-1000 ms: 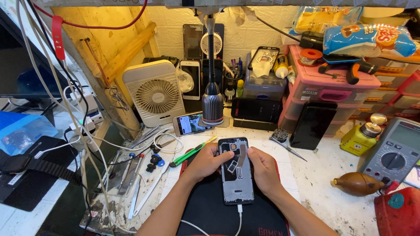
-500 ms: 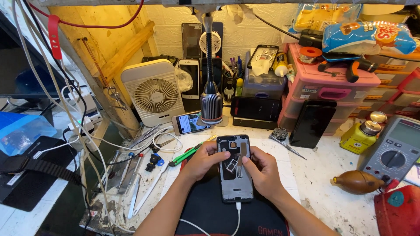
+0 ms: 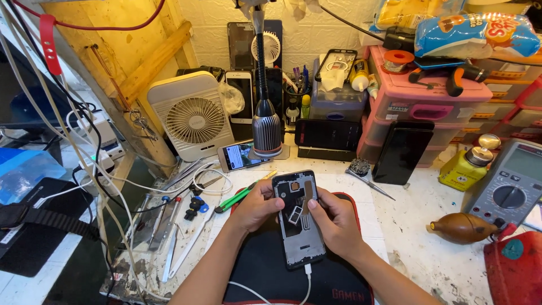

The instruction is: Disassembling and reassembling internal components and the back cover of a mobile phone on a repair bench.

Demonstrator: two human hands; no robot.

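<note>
An opened black smartphone [image 3: 299, 237] with its back removed lies lengthwise over a dark mat [image 3: 265, 271], a white cable [image 3: 307, 279] plugged into its near end. My left hand [image 3: 257, 206] grips the phone's left edge near the top. My right hand [image 3: 333, 220] holds the right edge, its thumb pressing on the exposed inner parts around a small square component [image 3: 296, 213]. Both hands keep the phone slightly raised and tilted toward me.
A lamp on a flexible neck [image 3: 266, 127] stands just behind the phone, beside a small white fan [image 3: 192, 116]. Tweezers and screwdrivers [image 3: 169, 226] lie to the left, a lit phone [image 3: 240, 156] behind. Pink drawers [image 3: 429, 107], a multimeter [image 3: 511, 183] and a brown blower bulb [image 3: 463, 227] sit right.
Both hands shifted slightly on the phone; my right thumb moved inward over the exposed parts. The phone stays in about the same place.
</note>
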